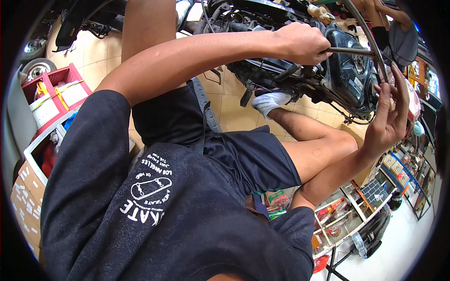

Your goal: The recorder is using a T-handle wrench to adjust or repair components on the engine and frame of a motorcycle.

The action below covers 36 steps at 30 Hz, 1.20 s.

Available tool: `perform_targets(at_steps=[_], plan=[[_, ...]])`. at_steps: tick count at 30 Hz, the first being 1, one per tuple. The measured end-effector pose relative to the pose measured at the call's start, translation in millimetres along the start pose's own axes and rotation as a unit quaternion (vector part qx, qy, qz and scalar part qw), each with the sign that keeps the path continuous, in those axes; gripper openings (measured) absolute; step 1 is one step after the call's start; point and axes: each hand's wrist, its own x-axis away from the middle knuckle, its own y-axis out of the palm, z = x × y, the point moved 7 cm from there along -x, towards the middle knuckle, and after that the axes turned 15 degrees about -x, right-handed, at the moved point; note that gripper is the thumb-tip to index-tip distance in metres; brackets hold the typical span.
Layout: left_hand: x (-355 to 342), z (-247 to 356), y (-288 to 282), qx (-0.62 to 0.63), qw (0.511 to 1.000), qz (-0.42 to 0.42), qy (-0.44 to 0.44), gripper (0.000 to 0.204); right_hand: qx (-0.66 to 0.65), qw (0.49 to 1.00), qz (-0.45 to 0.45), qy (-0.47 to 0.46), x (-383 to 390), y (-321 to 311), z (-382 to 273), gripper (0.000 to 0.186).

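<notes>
My left hand (302, 43) is closed in a fist round a dark metal rod (351, 50). The rod points right, and its far end meets a curved black strip (368, 28), narrow like a rim or tyre seen edge-on; I cannot tell which. At the strip's lower end my right hand (390, 110) has it between thumb and long, stretched fingers. Behind both hands lies a partly stripped motorcycle (262, 23), its black tank (349, 77) just below the rod. Part of the frame is hidden by my left forearm.
Another person (403, 37) is at the far right. My bent right leg (323, 147) lies below the motorcycle. A red-and-white box (56, 96) and a small wheel (38, 70) stand at left. Shelves with packets (335, 218) are at lower right, tiled floor (234, 110) beneath.
</notes>
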Motion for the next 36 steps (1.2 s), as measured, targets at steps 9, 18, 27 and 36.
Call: perform_targets(at_steps=[9, 18, 27, 36], plan=[[-2.0, -5.9, -3.8, -0.020, 1.000, 0.002, 0.002, 0.033, 0.153, 0.976, -0.102, -0.114, -3.1, 26.2, -13.0, 0.032], [2.7, 9.5, 1.0, -0.014, 0.995, -0.038, 0.093, 0.034, 0.209, 0.959, -0.144, -0.126, -6.7, 27.0, -6.9, 0.041], [8.6, -0.5, -12.2, -0.022, 0.999, -0.035, 0.032, 0.027, 0.254, 0.961, -0.043, -0.102, -8.4, -14.2, -25.6, 0.033], [5.1, -7.6, -5.9, 0.004, 0.999, -0.044, -0.003, 0.031, 0.103, 0.989, 0.099, -0.029, -1.9, -48.0, -5.9, 0.019]])
